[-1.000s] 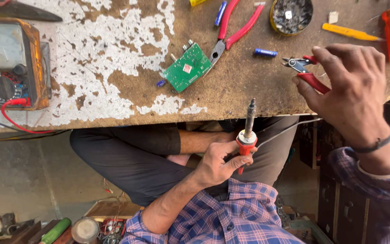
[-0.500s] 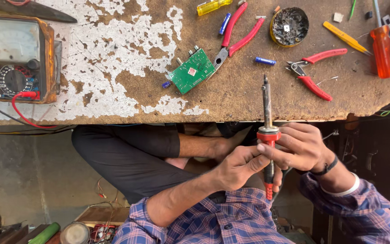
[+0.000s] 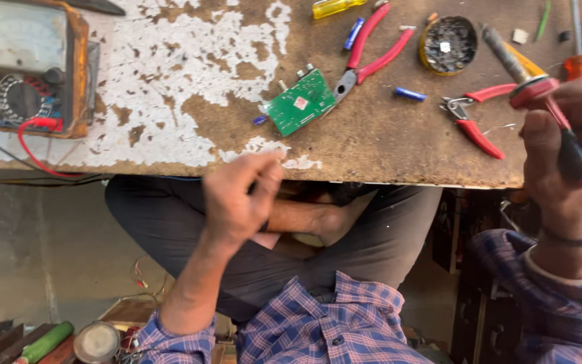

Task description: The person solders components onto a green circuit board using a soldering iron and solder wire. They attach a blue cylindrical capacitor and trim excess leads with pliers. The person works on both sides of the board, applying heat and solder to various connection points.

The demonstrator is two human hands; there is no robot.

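Soldering iron (image 3: 560, 128) is sitting in the right hand (image 3: 564, 155), which is gripping its dark and red handle at the right edge of the bench (image 3: 385, 155). The metal tip is pointing up and to the left, ending near the round tin (image 3: 448, 44) and just above the small red cutters (image 3: 476, 114).

The left hand (image 3: 237, 199) is hovering at the near edge of the bench, its fingers curled in toward the thumb. It looks pinched on something thin, but I cannot tell what, or whether it is holding anything at all.

A green board (image 3: 302, 102) is lying flat on the bench, just beyond the left hand and touching the nose of the red pliers (image 3: 368, 50). A small blue part (image 3: 410, 94) is lying between the board and the cutters. A meter (image 3: 25, 67) with a red lead is standing at the far left.

Judging by this, the iron is in hand and being brought to the work, with nothing yet touching the board. The next move seems to be calling for the tip to be swung left and down onto the board while the left hand is steadying it.
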